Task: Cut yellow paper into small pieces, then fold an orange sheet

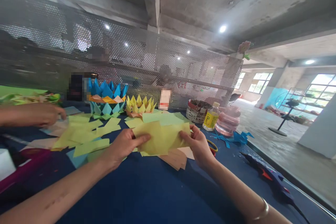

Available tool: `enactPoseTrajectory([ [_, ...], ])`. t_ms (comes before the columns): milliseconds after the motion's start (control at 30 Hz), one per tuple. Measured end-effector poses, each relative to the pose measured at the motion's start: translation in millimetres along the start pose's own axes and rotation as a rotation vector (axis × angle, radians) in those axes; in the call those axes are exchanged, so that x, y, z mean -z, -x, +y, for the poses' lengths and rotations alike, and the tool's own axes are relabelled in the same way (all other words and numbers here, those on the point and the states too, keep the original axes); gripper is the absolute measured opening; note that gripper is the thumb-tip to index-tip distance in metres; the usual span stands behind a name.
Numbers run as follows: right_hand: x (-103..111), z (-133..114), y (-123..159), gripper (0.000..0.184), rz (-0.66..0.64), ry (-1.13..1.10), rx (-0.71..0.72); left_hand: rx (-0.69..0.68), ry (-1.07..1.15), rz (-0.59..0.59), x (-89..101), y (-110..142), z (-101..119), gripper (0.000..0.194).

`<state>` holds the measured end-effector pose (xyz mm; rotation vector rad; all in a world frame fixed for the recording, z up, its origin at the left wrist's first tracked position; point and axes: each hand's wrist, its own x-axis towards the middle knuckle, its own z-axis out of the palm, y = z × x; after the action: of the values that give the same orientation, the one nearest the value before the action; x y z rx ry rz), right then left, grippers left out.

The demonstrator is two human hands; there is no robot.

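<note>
— Hands first, from the left edge of the frame: whose is that one at mid-left?

— Another person's hand [43, 114] reaches in from the left border and rests on the loose yellow and pale paper slips [84, 134] spread over the blue tabletop [147, 192]. Behind it, toward the upper left, stands a blue folded-paper lotus [106, 92], and just right of that a smaller yellow lotus [140, 105].

— And the wearer's own hands?

— The left hand [126, 145] sits just left of centre; its fingers are closed on the left edge of a yellow paper sheet [160, 136], thumb lying on top. The right hand [198, 143], right of centre, pinches the sheet's right edge between thumb and fingers. So the sheet is held between both hands at the middle of the frame, lifted slightly above the tabletop.

— Anything under it?

— A fanned stack of tan papers [175, 157] lies on the tabletop directly below the sheet, and a pale green sheet [162, 117] shows behind it.

— Further right?

— A round woven basket [196, 110], a small bottle with a yellow label [211, 116] and a pink lidded tub [228, 120] stand in a row near the mesh screen [157, 59]. Blue paper scraps [236, 137] lie beside the tub. At the lower right a blue glue gun [270, 176] lies near the tabletop's edge, well apart from the hands. A bangle [263, 210] circles the right wrist.
</note>
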<state>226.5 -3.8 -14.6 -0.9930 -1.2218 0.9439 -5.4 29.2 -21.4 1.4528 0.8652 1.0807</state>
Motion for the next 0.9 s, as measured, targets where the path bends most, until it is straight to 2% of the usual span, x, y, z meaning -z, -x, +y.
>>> enactPoseTrajectory([
  [200, -17, -6, 12, 0.041, -0.067, -0.095, -0.018, 0.034, 0.146, -0.078, -4.8, 3, 0, 0.062],
  [333, -23, -6, 17, 0.041, -0.086, -0.114, -0.033, 0.118, 0.172, -0.140, -8.0, 3, -3, 0.048],
  [500, -26, -5, 21, 0.040, -0.127, -0.096, -0.034, 0.147, 0.180, -0.079, -9.8, 3, -4, 0.037],
  [600, -27, -4, 22, 0.038, -0.173, -0.093, -0.045, 0.136, 0.201, -0.071, -9.3, 4, -1, 0.035],
  [700, -28, -4, 23, 0.037, -0.229, -0.111, -0.067, 0.118, 0.245, -0.117, -10.1, 6, 0, 0.038],
  [900, -31, -2, 23, 0.038, -0.242, -0.021, -0.126, 0.118, 0.317, -0.211, -14.4, 9, -2, 0.034],
])
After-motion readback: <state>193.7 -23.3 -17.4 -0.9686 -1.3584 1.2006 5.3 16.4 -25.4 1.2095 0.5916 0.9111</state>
